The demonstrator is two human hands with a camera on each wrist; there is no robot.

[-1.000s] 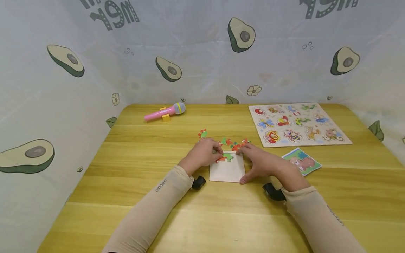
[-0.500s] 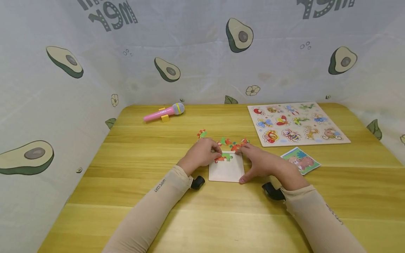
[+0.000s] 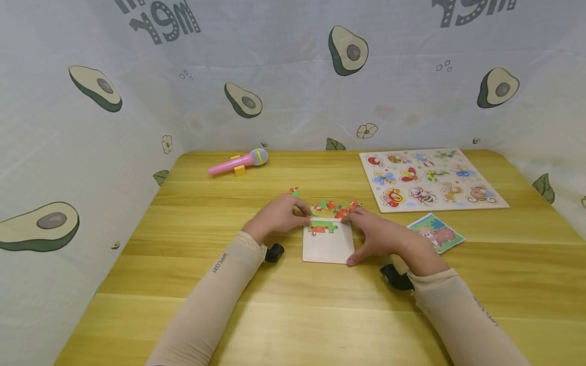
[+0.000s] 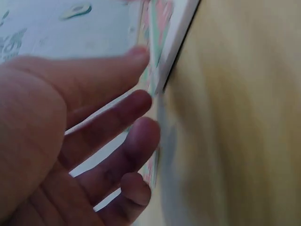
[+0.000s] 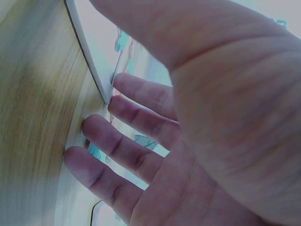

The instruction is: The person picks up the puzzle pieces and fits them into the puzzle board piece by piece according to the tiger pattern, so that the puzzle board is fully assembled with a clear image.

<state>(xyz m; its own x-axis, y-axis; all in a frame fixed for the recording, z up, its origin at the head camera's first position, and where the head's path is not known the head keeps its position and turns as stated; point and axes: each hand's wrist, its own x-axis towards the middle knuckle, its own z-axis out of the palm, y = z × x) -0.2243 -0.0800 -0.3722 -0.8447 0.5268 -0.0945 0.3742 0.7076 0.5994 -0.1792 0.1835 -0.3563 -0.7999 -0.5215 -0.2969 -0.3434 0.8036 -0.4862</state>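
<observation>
A small pale wooden jigsaw tray [image 3: 327, 249] lies on the table, with joined green and orange puzzle pieces [image 3: 323, 226] along the inside of its far edge. At the tray's far left corner is my left hand [image 3: 281, 216]. In the left wrist view its thumb [image 4: 134, 59] and forefinger stand apart, their tips at the tray's edge, with no loose piece between them. My right hand [image 3: 382, 236] grips the tray's right side, thumb at the near corner and fingertips at the far one. Beyond the tray lie several loose pieces [image 3: 328, 205]; the left fingers partly cover another piece [image 3: 294, 191].
A picture card [image 3: 437, 234] lies right of the right hand. Behind it is a large wooden board with insect pictures [image 3: 435, 183]. At the back left rests a pink toy microphone [image 3: 240, 162] with yellow blocks beside it. Printed white cloth [image 3: 293, 117] hangs behind the wooden table.
My left hand has drawn back leftward and slightly away from me, uncovering the left end of the joined pieces. My right hand keeps its hold on the tray.
</observation>
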